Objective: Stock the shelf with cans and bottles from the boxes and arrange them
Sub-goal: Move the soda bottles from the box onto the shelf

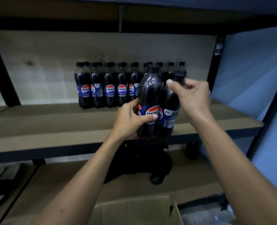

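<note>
Currently my left hand (131, 118) grips the label of the near bottle (148, 101); my right hand (189, 96) pinches the neck of the second bottle (168, 111) touching its right side. Both stand at the shelf (53, 127) front edge, near of the far bottle row (110, 85). Cardboard box (134, 210) below.

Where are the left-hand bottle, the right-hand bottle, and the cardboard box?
left-hand bottle (149, 88): head view, on its clear upper body.
right-hand bottle (168, 101): head view, on its dark body below the neck.
cardboard box (131, 210): head view, on its near flap.
</note>
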`<control>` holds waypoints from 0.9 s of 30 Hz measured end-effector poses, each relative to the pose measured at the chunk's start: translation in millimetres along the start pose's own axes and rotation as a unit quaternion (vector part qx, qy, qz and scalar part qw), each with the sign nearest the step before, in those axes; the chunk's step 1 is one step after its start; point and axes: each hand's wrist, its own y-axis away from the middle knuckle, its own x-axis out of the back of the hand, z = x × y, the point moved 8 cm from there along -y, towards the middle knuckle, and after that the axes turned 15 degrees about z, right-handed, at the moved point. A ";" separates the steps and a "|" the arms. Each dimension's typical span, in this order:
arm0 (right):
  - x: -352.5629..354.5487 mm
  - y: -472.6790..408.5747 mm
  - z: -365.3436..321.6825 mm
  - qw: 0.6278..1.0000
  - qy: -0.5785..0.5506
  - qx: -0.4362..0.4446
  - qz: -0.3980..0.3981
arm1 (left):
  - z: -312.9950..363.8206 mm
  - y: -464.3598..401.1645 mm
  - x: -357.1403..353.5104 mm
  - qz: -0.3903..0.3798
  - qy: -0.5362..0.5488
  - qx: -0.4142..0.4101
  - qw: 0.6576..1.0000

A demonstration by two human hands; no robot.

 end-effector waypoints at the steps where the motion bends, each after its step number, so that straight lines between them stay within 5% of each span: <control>1: -3.9 -6.7 6.8 1.000 0.007 -0.003 0.004 | -1.6 -5.7 -4.5 0.004 0.001 0.000 1.000; 10: -18.1 -33.3 38.3 0.997 -0.019 -0.007 0.070 | -52.0 -34.8 -42.8 0.048 -0.017 0.041 0.998; 18: -38.1 11.6 115.2 0.999 0.001 0.034 -0.002 | -73.1 -52.2 -69.3 0.087 -0.107 0.021 0.990; 27: -24.9 -47.7 177.5 0.999 0.014 0.026 0.015 | -93.8 -91.7 -142.1 0.042 -0.028 0.052 0.997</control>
